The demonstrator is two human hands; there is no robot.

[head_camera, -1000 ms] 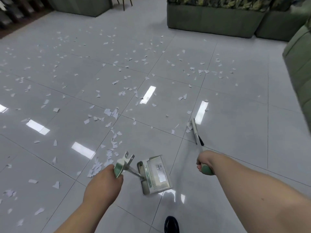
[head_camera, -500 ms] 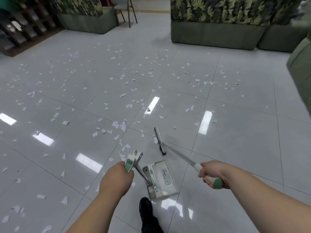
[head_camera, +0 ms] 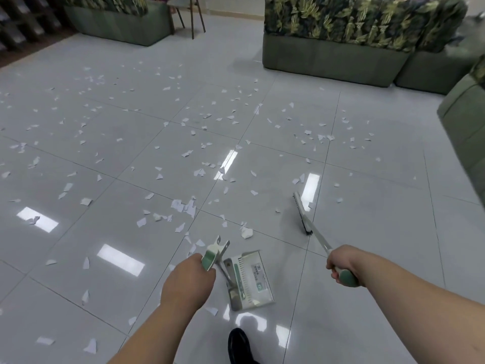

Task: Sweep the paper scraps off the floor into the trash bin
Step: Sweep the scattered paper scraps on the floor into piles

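Left hand (head_camera: 187,281) and right hand (head_camera: 338,261) bare; forearms (head_camera: 409,300) bare to lower frame edge. One black shoe (head_camera: 238,342), bottom centre.

Glossy grey tiled floor (head_camera: 367,258); rectangular light reflections (head_camera: 120,259) near left; green sofa (head_camera: 333,59) with leaf-print cushions far right; second sofa (head_camera: 118,27) far left; chair legs (head_camera: 192,21) between; dark shelving (head_camera: 15,24) far-left corner.
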